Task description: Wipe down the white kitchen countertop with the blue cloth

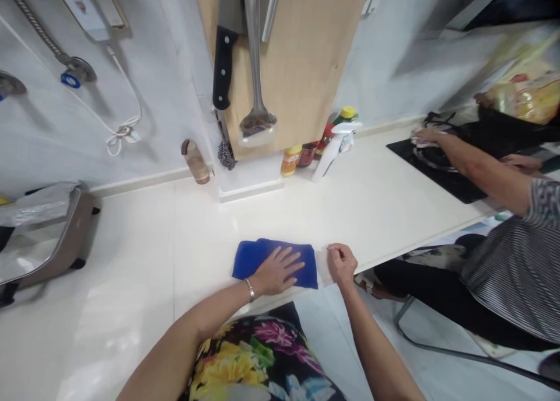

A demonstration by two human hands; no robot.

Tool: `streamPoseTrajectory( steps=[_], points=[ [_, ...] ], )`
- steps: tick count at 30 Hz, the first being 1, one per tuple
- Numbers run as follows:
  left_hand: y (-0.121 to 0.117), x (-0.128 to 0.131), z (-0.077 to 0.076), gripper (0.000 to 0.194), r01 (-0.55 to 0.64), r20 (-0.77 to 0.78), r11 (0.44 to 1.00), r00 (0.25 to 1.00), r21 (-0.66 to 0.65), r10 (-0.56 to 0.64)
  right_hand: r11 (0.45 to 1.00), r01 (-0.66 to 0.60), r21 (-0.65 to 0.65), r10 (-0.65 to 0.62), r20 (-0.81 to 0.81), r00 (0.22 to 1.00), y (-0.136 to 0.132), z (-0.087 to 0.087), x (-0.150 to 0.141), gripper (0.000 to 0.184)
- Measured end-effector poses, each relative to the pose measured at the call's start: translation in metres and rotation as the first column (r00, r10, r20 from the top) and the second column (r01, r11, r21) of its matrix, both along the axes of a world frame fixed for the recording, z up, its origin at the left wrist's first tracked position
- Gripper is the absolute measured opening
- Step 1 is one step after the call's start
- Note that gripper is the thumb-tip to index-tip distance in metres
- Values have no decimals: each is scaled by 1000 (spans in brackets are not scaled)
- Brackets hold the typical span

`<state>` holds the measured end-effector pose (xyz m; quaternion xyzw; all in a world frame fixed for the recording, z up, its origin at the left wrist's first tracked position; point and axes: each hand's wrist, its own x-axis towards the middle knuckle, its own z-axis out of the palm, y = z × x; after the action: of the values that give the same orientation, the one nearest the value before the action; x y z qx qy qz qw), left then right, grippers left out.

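Observation:
My left hand [279, 271], with a metal bracelet at the wrist, lies flat with its fingers spread on a folded blue cloth [249, 262]. The cloth rests on the white countertop [205, 237] near its front edge. Just right of the cloth, my right hand [342, 262] rests on the counter edge with its fingers curled in. Nothing shows in that hand.
A white spray bottle [329, 154] and condiment containers [290, 160] stand by the wall, under a hanging ladle [257, 118] and knife [224, 68]. A brown appliance [65, 237] sits at left. At right, a co-worker's hand [429, 135] holds a cloth on a black cooktop [455, 182].

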<state>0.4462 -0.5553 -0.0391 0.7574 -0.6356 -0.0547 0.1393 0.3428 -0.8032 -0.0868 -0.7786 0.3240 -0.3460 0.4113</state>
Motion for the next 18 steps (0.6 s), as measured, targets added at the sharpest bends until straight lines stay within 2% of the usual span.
streamPoseTrajectory(
  steps=[3,7,13,15,18],
  points=[
    [-18,9,-4,57,-15,7,1000,1000,-25,15,999,21,37,-22,31,999,-5,-4,-1,30],
    [-29,20,-10,55,-69,17,996,997,-49,70,998,38,44,-39,40,998,-6,-7,-4,32],
    [-35,38,-17,53,-293,-9,948,956,-123,294,998,42,-39,-43,-2,999,-1,4,0,28],
    [-35,44,-15,52,-324,-49,937,946,-131,320,995,28,-99,-28,-5,1000,8,13,11,29],
    [-24,52,-8,50,-280,-111,950,958,-138,266,978,-81,-193,84,8,996,41,25,39,32]
  ],
)
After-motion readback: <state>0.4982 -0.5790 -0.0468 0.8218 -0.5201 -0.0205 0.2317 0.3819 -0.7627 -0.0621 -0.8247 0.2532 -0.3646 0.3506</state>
